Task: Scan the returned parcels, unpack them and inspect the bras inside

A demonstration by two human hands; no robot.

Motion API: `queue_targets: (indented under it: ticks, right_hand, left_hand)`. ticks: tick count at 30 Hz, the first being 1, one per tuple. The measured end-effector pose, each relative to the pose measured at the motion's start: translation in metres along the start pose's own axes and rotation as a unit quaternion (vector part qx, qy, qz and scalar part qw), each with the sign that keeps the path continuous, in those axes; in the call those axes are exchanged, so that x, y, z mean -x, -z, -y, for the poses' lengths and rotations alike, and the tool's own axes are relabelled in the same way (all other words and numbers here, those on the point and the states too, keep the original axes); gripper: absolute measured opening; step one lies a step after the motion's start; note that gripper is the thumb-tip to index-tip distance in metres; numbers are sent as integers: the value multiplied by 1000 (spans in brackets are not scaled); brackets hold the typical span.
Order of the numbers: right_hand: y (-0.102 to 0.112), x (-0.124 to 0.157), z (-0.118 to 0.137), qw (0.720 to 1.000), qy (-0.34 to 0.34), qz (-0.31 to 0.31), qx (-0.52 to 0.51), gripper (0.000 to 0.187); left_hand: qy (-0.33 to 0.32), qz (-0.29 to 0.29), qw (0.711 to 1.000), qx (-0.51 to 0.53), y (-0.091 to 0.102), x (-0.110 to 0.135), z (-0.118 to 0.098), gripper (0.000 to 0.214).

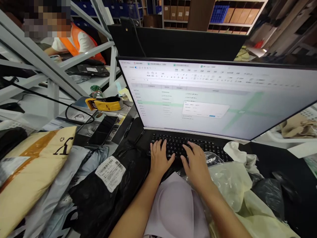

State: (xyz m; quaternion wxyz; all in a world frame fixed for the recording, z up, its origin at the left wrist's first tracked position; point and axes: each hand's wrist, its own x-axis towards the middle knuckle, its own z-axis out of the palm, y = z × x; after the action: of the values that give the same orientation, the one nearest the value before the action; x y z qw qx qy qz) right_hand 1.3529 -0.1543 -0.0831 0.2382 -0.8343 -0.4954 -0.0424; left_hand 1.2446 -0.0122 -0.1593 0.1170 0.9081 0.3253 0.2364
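My left hand (pixel 159 158) rests on the left part of a black keyboard (pixel 204 145), fingers spread over the keys. On its middle keys lies my right hand (pixel 195 162), also with fingers apart and nothing held. Behind the keyboard stands a large monitor (pixel 163 109) showing a spreadsheet with a small dialog box; its text is too blurred to read. Between my forearms is a pale lilac garment piece (pixel 173 205) with a rounded cup shape. Left of my left forearm lies a black plastic parcel (pixel 94 191) bearing a white barcode label (pixel 110 173).
A yellow mailer (pixel 42 165) and grey bags pile up at left. Behind them sit a phone (pixel 103 130) and a yellow tape dispenser (pixel 106 103). Clear and yellowish plastic bags (pixel 230 180) crowd the right, near a black mouse (pixel 284 185). A person in an orange vest (pixel 74 39) is beyond the metal frame.
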Motion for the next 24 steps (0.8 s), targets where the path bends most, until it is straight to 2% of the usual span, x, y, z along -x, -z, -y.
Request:
queue_targets:
  ticks: [2, 4, 6, 9, 12, 14, 15, 17, 20, 24]
  right_hand:
    - [43, 18, -5, 1000, -4, -26, -16, 42]
    - [87, 45, -25, 999, -25, -42, -20, 42]
    - [122, 76, -67, 995, -58, -75, 17, 42]
    - [148, 126, -161, 983, -128, -100, 89, 54]
    - [145, 173, -261, 968, -166, -108, 152, 68]
    - [133, 198, -308, 962, -166, -113, 185, 76]
    - [125, 209, -323, 960, -168, -121, 187, 75]
    - [110, 224, -336, 960, -176, -131, 175, 69]
    - [94, 237, -335, 961, -194, -123, 155, 67]
    - [93, 243, -343, 956, -229, -107, 148, 68]
  left_hand:
    - [-10, 1, 1000, -3, 0, 0, 0, 64]
    - [-15, 0, 1000, -5, -1, 0, 1, 59]
    - [-15, -3, 1000, -5, -2, 0, 2, 56]
    - [-16, -11, 1000, -5, -4, 0, 3, 54]
    - [-20, -20, 1000, -9, -6, 1, 3, 52]
    - [-20, -23, 999, -10, -6, 0, 3, 51]
    - [-18, -25, 999, -9, -6, 0, 3, 50]
    - [-17, -26, 999, -7, -7, 0, 3, 50]
    - [-15, -33, 999, -6, -9, 1, 4, 49]
    - [-12, -43, 999, -11, -12, 4, 5, 49]
